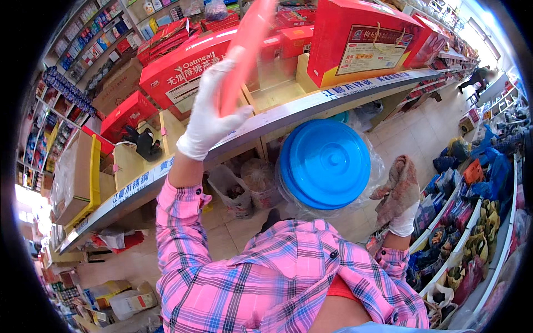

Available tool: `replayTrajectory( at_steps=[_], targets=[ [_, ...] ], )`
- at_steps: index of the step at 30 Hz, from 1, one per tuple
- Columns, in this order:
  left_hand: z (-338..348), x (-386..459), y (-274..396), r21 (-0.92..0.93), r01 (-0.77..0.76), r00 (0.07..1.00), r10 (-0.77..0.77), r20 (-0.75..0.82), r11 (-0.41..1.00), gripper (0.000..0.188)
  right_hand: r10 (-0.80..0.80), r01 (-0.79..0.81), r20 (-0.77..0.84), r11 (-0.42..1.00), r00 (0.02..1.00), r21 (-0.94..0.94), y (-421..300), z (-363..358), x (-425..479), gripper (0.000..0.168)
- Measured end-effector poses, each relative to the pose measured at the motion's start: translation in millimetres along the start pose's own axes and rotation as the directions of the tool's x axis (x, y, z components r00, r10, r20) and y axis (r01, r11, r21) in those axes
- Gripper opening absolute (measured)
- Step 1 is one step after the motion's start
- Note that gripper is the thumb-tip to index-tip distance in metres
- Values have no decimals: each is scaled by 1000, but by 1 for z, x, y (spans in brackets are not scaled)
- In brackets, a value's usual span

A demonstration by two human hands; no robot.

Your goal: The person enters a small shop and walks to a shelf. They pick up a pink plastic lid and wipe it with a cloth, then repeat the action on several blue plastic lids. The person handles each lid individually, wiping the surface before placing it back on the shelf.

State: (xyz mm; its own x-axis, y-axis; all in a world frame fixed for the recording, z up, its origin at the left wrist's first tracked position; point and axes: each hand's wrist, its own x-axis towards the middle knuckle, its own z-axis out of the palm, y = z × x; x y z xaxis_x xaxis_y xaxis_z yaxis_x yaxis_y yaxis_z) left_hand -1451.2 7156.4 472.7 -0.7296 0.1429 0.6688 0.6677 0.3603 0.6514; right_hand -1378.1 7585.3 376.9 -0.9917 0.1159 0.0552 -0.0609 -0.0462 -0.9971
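Observation:
My left hand (208, 110), in a white glove, grips the edge of a flat pinkish-red plastic object (245, 50). It is held up over the wooden shelf compartments (277, 91) and blurred by motion, so I cannot tell whether it is a lid or a basin. Down at the right, my right hand (404, 220), also gloved, holds a crumpled reddish-brown rag (395, 187). A stack of round blue plastic lids or basins (327, 162) stands between my hands in clear plastic wrapping, below the shelf edge (270, 118).
Red gift boxes (366, 45) and a red oatmeal box (183, 75) stand on the shelf. Under it are plastic bags (231, 191) with contents. A black item (145, 143) lies in a left compartment. Racks of packaged goods (454, 233) flank my right side. A person (476, 79) is far down the aisle.

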Motion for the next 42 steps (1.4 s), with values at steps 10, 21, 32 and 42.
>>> replayTrajectory(
  at_steps=[10,21,32,42],
  targets=[
    [26,-8,-56,625,-114,720,-369,588,772,84,-54,55,-10,975,998,214,18,2,7,40],
    [43,-9,-41,581,-138,792,-262,551,802,81,101,-71,-56,916,993,396,29,-17,-4,41],
    [192,-153,-121,219,504,766,-550,332,835,69,328,-261,-119,886,937,384,147,-74,8,43],
    [232,-175,-198,109,794,554,-785,277,598,79,402,-514,-411,832,818,-210,244,-65,45,52]
  ],
)
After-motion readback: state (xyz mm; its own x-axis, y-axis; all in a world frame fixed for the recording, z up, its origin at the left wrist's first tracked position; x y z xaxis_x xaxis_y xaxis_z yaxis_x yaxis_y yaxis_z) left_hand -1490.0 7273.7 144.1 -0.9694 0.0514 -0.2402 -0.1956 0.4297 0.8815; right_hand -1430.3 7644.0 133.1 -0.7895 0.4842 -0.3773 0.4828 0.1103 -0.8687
